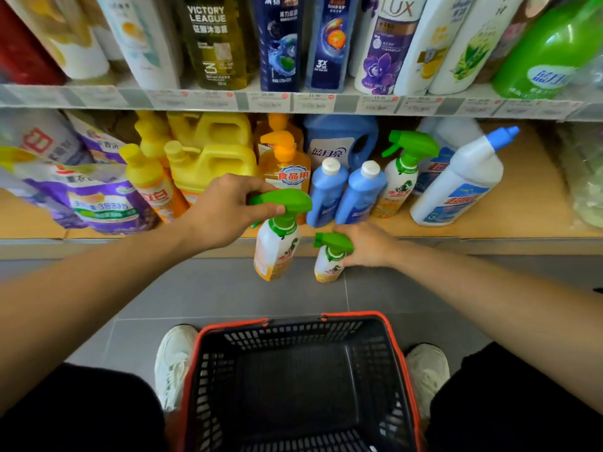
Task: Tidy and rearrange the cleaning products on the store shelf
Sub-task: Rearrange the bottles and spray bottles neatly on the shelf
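While one spray bottle [275, 252] is gripped by its green trigger head in the left hand [225, 210], a second spray bottle [329, 261] is clasped at the neck by the right hand [367, 244]; both are held just short of the lower shelf [509, 220], seemingly for placing beside the matching sprayer [399, 172] beyond the right hand.

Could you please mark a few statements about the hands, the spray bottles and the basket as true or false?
1. The left hand grips a spray bottle by its green trigger head. True.
2. The right hand is empty. False: it holds a second spray bottle.
3. A third green-trigger spray bottle stands on the lower shelf. True.
4. The basket on the floor is full of bottles. False: no bottles show inside.
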`<state>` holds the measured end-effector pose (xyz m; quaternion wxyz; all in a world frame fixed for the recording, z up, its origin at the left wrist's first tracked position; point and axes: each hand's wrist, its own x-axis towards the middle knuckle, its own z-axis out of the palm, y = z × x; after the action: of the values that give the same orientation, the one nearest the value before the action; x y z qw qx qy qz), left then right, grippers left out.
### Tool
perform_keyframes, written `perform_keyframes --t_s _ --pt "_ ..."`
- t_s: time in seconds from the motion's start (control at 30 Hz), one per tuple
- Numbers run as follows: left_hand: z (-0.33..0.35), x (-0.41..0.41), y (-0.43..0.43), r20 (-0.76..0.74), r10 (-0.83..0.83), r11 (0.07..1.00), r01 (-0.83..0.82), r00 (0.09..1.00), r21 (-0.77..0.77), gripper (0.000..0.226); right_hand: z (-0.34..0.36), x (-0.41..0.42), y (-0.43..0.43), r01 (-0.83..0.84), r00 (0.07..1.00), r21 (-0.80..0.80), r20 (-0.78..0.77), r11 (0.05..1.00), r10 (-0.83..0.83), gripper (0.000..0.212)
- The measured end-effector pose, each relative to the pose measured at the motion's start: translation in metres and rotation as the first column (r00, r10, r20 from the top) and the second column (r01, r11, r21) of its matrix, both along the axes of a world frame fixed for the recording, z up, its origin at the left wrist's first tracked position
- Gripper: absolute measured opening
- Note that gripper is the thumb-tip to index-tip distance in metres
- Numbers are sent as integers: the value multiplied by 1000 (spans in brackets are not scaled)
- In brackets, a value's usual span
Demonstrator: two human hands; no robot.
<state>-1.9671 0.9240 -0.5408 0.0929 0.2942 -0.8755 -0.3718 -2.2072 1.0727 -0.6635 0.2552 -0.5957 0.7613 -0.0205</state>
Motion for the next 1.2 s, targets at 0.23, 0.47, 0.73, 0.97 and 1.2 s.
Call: perform_keyframes --t_s 0.23,0.47,0.73,0.97,1.2 --pt "-5 5 -1 12 7 1000 -7 1000 11 33 -13 1 -8 61 997 16 -51 998 -60 47" --pt "-4 -17 3 -7 -76 991 74 997 -109 41 44 -16 13 -22 999 9 -43 1000 22 47" --pt "2 -57 24 15 -185 962 185 983 -200 32 146 -73 70 114 993 -137 -27 984 -119 45" --pt "-1 -68 32 -99 -153 982 140 983 -126 24 157 -109 75 171 979 -271 -63 947 -195 48" --pt "-7 -69 30 -137 -69 997 62 988 -52 24 139 -122 50 162 962 -305 -161 938 -219 60"
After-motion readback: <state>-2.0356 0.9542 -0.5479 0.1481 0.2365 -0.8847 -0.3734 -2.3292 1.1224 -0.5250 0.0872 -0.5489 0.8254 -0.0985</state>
